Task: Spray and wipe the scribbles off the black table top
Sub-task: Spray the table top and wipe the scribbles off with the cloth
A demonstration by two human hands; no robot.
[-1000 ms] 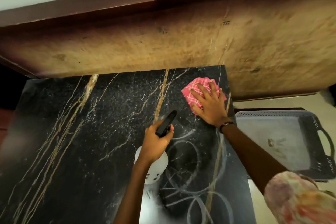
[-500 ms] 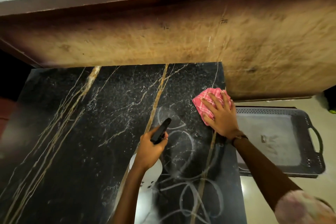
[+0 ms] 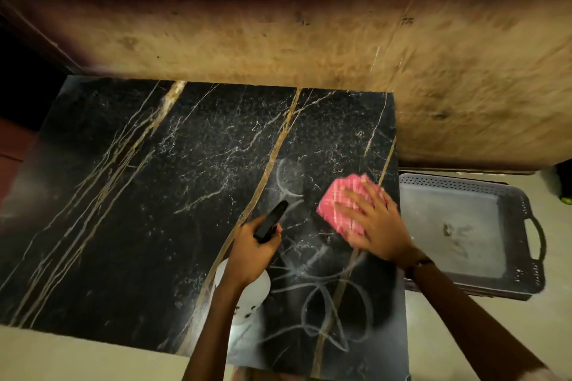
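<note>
Right hand [image 3: 376, 226] lies flat with spread fingers on a pink checked cloth [image 3: 343, 204], pressing it to the black table [image 3: 139, 210] near its right edge. Left hand [image 3: 250, 252] grips a white spray bottle [image 3: 252, 297] by its black trigger head. Pale scribbles [image 3: 322, 297] loop toward the near right corner. Beside that edge sits a grey tray [image 3: 458, 226].

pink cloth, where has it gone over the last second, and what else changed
The right hand has slid the pink cloth along the right side of the black table top, from near the far corner back toward the person and onto the upper scribbles. Nothing was picked up or let go. The left hand still grips the spray bottle beside them; the grey tray has not moved.
</note>
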